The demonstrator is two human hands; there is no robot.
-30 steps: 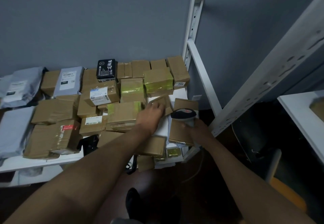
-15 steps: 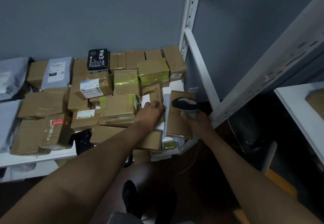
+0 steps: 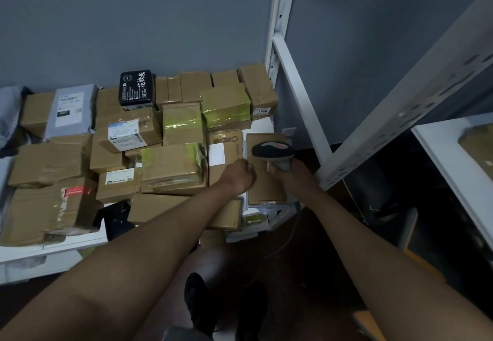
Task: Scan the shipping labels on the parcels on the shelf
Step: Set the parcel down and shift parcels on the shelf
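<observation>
My left hand (image 3: 238, 175) is curled, pinching the near left edge of a flat brown parcel (image 3: 266, 180) at the shelf's (image 3: 53, 247) right front corner; my right hand (image 3: 289, 174) wraps the scanner (image 3: 272, 151) over it. No label faces up — I'd flip it next, minding the upright post (image 3: 298, 95) close right

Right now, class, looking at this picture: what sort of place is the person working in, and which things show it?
Probably a parcel depot or stockroom: taped cardboard parcels with shipping labels crowd a white metal shelf, and the right hand grips a barcode scanner.
</observation>
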